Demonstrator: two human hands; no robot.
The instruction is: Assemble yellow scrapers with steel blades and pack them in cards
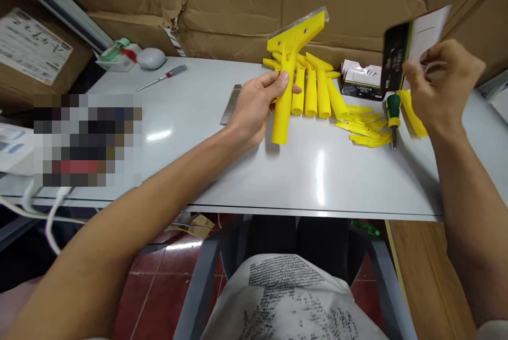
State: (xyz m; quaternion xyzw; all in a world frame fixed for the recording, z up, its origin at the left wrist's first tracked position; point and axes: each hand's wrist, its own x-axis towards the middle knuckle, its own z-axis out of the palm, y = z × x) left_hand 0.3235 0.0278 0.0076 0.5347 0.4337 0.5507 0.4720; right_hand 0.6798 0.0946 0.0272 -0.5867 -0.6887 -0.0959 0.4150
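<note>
My left hand [257,102] is closed round the handle of a yellow scraper [289,73], held up over the table with its blade edge on top. In my right hand [448,81], fingers pinch a folded black and white printed card [410,46], raised at the right. Behind the scraper several yellow scraper handles [317,89] lie side by side. To their right is a loose pile of flat yellow pieces [365,127]. A green and yellow screwdriver [393,110] lies below the card, beside another yellow piece [413,112].
A small box of cards [362,80] stands against the cardboard wall [246,7]. Flat metal blades [230,104] lie left of the scraper. Farther left are a second screwdriver [162,77], a white mouse [151,58] and a blurred-out patch. White cables [51,223] hang over the table's front edge.
</note>
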